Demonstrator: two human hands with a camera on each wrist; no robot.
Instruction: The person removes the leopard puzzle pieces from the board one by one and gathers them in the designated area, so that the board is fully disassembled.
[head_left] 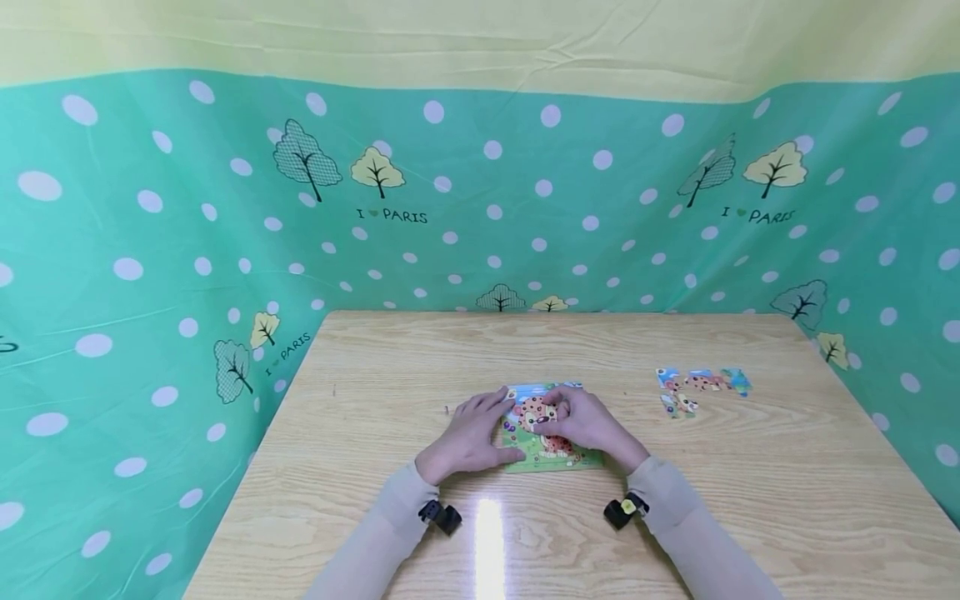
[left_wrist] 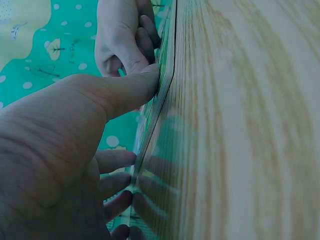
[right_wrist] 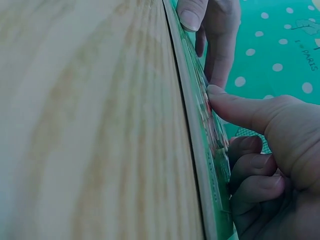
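Note:
A jigsaw puzzle (head_left: 525,458) with a spotted leopard cub on green grass lies flat on the wooden table. My left hand (head_left: 472,437) rests at its left side, fingers stretched toward the far left corner and thumb on the near part. In the left wrist view, the left thumb (left_wrist: 132,90) lies over the board's edge. My right hand (head_left: 588,421) is over the cub's face and pinches a puzzle piece there between thumb and curled fingers; the hand largely hides this piece. The right thumb tip (right_wrist: 216,91) is right at the picture surface in the right wrist view.
Several loose puzzle pieces (head_left: 701,383) lie on the table (head_left: 750,483) to the right of the board, some with leopard spots. A green dotted curtain (head_left: 465,192) hangs behind and beside the table.

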